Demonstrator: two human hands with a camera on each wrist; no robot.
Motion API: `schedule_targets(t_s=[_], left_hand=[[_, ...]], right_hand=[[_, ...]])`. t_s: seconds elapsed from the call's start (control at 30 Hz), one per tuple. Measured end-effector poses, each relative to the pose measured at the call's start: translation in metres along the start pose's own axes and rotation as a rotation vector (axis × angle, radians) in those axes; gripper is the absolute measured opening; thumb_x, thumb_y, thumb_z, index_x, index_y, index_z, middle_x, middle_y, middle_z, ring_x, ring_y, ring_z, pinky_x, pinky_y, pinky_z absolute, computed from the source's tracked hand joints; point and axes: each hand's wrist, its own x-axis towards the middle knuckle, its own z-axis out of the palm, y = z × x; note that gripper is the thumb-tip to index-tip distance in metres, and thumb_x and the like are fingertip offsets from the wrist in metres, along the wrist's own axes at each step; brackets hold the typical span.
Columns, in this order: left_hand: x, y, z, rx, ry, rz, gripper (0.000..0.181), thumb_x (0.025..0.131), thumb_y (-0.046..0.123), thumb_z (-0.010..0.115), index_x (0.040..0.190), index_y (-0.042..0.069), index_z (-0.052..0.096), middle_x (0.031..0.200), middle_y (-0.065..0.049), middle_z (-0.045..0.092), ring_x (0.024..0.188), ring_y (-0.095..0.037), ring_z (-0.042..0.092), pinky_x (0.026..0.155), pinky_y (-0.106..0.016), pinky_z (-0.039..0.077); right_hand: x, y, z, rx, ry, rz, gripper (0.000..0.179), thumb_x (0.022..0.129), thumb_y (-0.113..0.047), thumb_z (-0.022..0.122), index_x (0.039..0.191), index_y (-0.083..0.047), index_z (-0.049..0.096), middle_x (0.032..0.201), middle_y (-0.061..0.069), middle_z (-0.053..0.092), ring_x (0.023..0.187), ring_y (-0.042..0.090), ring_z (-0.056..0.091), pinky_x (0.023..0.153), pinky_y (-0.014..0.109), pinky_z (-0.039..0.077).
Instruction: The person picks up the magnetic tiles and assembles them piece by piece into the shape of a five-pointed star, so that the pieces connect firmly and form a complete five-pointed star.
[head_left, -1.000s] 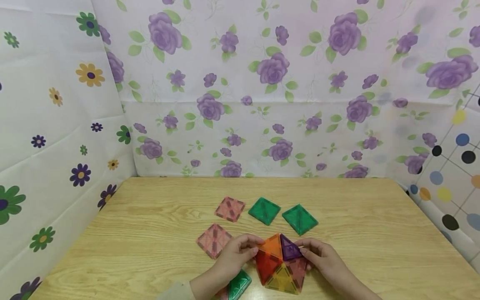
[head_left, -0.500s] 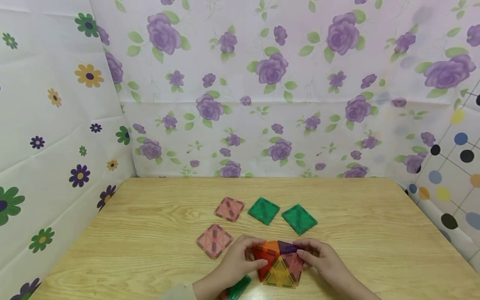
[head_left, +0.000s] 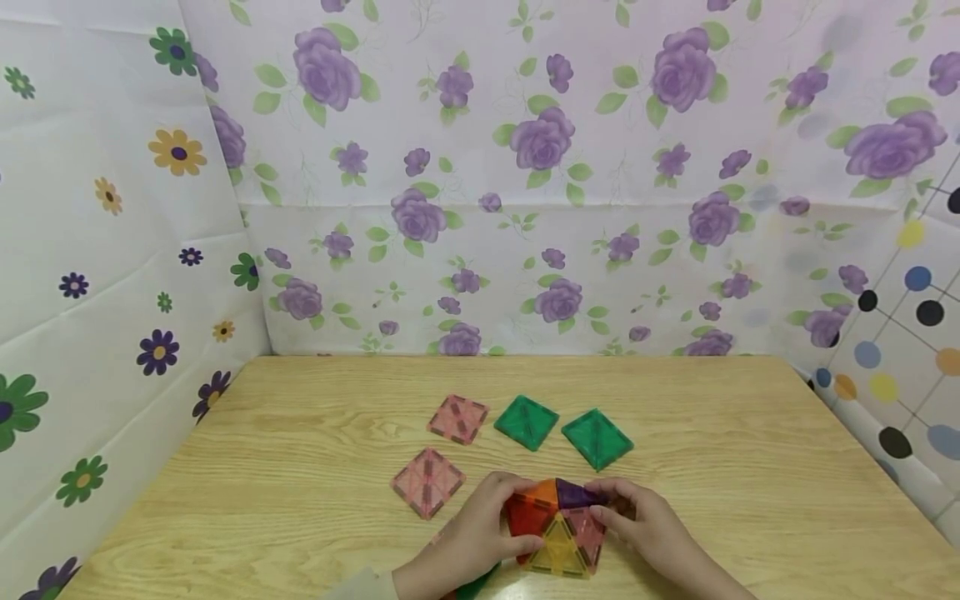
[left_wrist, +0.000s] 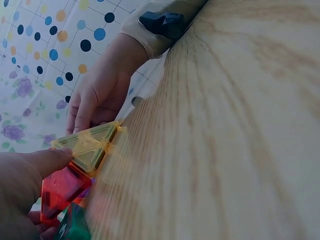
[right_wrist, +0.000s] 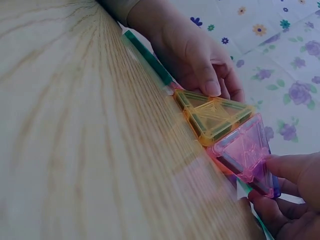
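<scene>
In the head view, a pyramid-like ring of triangular magnetic tiles stands near the table's front edge. A yellow tile point(head_left: 557, 552) faces me, with a red tile point(head_left: 528, 515) to its left and a pink tile point(head_left: 588, 533) to its right. Behind them slope an orange tile point(head_left: 543, 493) and a purple tile point(head_left: 573, 494). My left hand point(head_left: 480, 529) holds the red side, its thumb reaching onto the yellow tile point(left_wrist: 89, 145). On the other side, my right hand point(head_left: 647, 527) pinches the pink tile point(right_wrist: 245, 147) and the purple one. The farther fingertips are partly hidden.
Beyond the hands lie two pink diamonds point(head_left: 428, 482) point(head_left: 457, 419) and two green diamonds point(head_left: 527, 422) point(head_left: 597, 438), each with a middle seam. A green tile point(head_left: 477, 581) is partly covered by my left forearm. Patterned cloth point(head_left: 480, 275) borders the wooden table point(head_left: 300, 467).
The orange and purple tiles have tipped back, so less of their faces shows. My left hand has shifted right and its thumb has slid from the red side onto the yellow tile.
</scene>
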Motion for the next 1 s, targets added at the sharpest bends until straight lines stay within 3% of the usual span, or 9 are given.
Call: schedule_targets(t_s=[0.2,0.37,0.67,0.8,1.0], left_hand=[[-0.0001,-0.0023,0.0029,0.082,0.027,0.022,0.058,0.078,0.044,0.077,0.127,0.017,0.059,0.128,-0.002,0.058,0.116,-0.022,0.051,0.094,-0.032,0.048],[-0.0011,-0.0024,0.0034,0.137,0.049,0.05,0.055,0.078,0.046,0.076,0.123,0.018,0.061,0.125,0.002,0.062,0.113,-0.018,0.051,0.095,-0.035,0.044],[-0.0016,-0.0038,0.0037,0.167,0.045,0.096,0.053,0.08,0.046,0.074,0.123,0.018,0.061,0.127,0.002,0.061,0.114,-0.018,0.051,0.097,-0.039,0.042],[-0.0018,-0.004,0.0036,0.18,0.034,0.095,0.053,0.081,0.046,0.074,0.124,0.019,0.06,0.129,0.001,0.059,0.117,-0.019,0.05,0.099,-0.041,0.042],[-0.0015,-0.0033,0.0022,0.174,0.03,0.095,0.053,0.081,0.044,0.074,0.124,0.017,0.06,0.128,0.0,0.059,0.116,-0.02,0.051,0.099,-0.04,0.042]], right_hand=[[0.0001,0.0024,0.0001,-0.041,0.013,-0.009,0.038,0.09,-0.03,0.066,0.119,-0.006,0.064,0.098,0.006,0.065,0.076,0.002,0.056,0.064,0.02,0.048],[0.0,0.0024,-0.0004,-0.071,0.017,-0.031,0.039,0.089,-0.031,0.068,0.119,-0.007,0.064,0.094,0.006,0.063,0.072,0.002,0.052,0.058,0.021,0.047],[-0.0009,0.0019,-0.0002,-0.137,0.029,-0.107,0.037,0.086,-0.034,0.069,0.114,-0.01,0.067,0.102,0.005,0.062,0.077,-0.003,0.052,0.064,0.019,0.046],[-0.0007,0.0006,0.0008,-0.15,0.028,-0.112,0.035,0.085,-0.035,0.07,0.11,-0.01,0.069,0.108,0.007,0.063,0.078,-0.003,0.052,0.064,0.018,0.046],[-0.0002,0.0003,0.0003,-0.15,0.022,-0.105,0.036,0.086,-0.035,0.07,0.112,-0.01,0.068,0.105,0.006,0.063,0.078,-0.003,0.053,0.064,0.018,0.047]])
